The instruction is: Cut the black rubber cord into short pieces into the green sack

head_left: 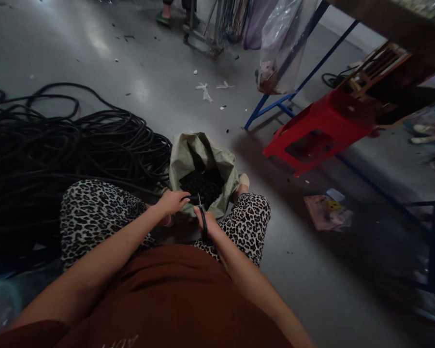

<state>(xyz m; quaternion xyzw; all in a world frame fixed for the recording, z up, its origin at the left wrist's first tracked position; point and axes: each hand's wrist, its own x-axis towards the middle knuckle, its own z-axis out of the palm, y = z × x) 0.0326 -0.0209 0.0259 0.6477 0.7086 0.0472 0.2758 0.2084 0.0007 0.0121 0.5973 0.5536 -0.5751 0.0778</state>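
Scissors with black handles (pixel 203 223) are gripped in my right hand (pixel 210 224), their blades pointing up over the near rim of a sack. My left hand (pixel 172 201) is closed on a black rubber cord (pixel 148 192), whose end sticks out toward the blades. Between my feet the pale green woven sack (pixel 226 162) stands with its mouth spread wide. Small black pieces (pixel 206 183) lie inside it. To the left, a big heap of black cord (pixel 105 130) spreads loosely over the floor.
A red plastic stool (pixel 333 121) lies tilted at the right, by a blue-framed table (pixel 266 104). A clear plastic bag (pixel 281 53) hangs there. Printed packaging (pixel 326 210) and white scraps (pixel 205 91) lie on the floor. Another person's foot (pixel 163 18) shows at the top.
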